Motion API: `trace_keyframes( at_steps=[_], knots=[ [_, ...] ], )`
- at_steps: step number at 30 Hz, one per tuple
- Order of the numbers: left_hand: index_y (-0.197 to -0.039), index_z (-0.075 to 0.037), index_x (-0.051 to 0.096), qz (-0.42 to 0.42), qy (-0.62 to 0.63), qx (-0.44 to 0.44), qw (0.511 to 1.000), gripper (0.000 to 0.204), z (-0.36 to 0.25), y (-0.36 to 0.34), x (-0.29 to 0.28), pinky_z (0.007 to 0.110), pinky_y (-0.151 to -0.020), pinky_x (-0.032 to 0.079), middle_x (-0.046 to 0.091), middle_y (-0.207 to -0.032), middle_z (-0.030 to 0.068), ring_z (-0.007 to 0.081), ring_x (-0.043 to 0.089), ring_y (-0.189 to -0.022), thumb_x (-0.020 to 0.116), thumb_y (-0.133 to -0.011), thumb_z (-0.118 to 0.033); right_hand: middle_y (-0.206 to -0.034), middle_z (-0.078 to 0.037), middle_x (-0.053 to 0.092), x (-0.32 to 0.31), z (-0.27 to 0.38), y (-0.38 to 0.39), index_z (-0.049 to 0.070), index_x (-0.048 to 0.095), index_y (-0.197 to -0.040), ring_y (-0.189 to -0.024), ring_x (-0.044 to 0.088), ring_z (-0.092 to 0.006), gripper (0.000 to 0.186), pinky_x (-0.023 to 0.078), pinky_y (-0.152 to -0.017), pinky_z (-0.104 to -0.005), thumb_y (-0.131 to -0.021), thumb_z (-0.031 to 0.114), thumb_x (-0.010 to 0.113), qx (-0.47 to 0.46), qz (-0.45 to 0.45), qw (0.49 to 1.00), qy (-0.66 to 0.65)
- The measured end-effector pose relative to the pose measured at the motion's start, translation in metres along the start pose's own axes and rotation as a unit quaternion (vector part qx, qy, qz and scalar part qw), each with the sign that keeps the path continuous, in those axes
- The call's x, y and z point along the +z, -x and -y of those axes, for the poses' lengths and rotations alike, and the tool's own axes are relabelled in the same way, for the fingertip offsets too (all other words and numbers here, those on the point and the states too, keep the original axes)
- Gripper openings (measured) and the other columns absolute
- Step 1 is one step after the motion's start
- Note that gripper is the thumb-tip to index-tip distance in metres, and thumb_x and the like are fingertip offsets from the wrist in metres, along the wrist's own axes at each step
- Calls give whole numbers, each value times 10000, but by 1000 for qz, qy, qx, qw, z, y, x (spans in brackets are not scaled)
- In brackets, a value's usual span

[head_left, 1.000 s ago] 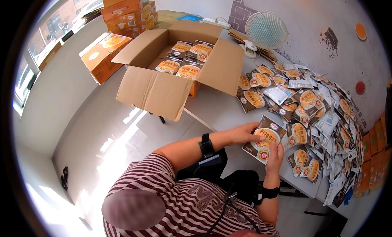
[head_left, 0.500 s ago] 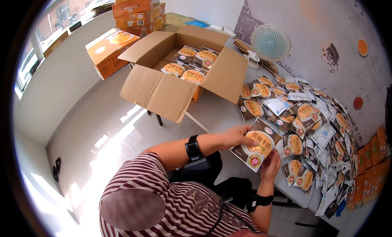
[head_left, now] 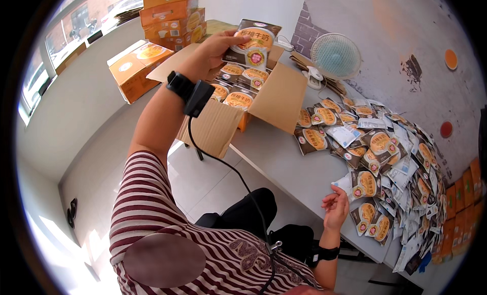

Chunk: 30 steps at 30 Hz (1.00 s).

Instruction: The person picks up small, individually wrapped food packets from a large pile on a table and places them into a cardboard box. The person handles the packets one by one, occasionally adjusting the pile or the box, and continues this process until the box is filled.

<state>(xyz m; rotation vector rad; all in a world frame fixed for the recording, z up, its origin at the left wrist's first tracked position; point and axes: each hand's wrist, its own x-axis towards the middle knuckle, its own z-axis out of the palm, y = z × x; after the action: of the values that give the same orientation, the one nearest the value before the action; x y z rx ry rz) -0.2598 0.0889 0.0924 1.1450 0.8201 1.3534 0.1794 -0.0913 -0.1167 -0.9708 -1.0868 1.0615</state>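
Over the open cardboard box, my left hand is closed on a brown-and-orange packet, thumb across its front. More packets lie inside the box, partly hidden by my arm and the raised packet. My right hand is open with loosely curled fingers, palm up, at the near edge of a big heap of brown and white packets, with nothing in it.
An orange carton sits left of the box, with stacked cartons behind. A fan and flattened cardboard are at the back of the grey table. More orange cartons stand at the right.
My left hand has carried the packet up and leftward from the table's near edge to above the box. My right hand has let go of it and stayed low by the heap.
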Motion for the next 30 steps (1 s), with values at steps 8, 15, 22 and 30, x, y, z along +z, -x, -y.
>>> trace_keyframes(
  at_steps=[8,15,22,30],
  knots=[
    [-1003,-34,586,-215,-234,-133,939,254,30,-47,-46,378,-523,519,647,-848,92,205,641,-710,680,-806,-165,-668,-64,596,-5,2,-1,-12,564,-1047,-523,509,-100,457,374,-487,-191,-971,386,351,7,-18,999,26],
    [-1005,-18,616,-214,-294,-160,918,282,96,-131,-154,395,-481,476,644,-800,87,218,610,-624,708,-783,-166,-673,-69,595,2,0,-5,-13,558,-1043,-523,507,-102,471,376,-490,-192,-972,399,342,7,-3,1000,27],
    [-1171,-42,539,-224,-301,-144,916,379,109,-129,-160,453,-605,511,589,-1097,128,260,605,-881,654,-816,-110,-675,-73,594,3,-1,-6,-13,555,-1041,-525,509,-104,466,379,-491,-192,-974,395,342,8,-7,1000,20],
    [-1335,-61,436,-183,-390,-196,881,534,105,-113,-138,385,-862,438,484,-1319,118,269,486,-1165,612,-831,-34,-685,-71,591,4,2,-4,-13,554,-1043,-539,508,-105,443,384,-504,-197,-975,374,350,7,0,1000,23]
  ],
)
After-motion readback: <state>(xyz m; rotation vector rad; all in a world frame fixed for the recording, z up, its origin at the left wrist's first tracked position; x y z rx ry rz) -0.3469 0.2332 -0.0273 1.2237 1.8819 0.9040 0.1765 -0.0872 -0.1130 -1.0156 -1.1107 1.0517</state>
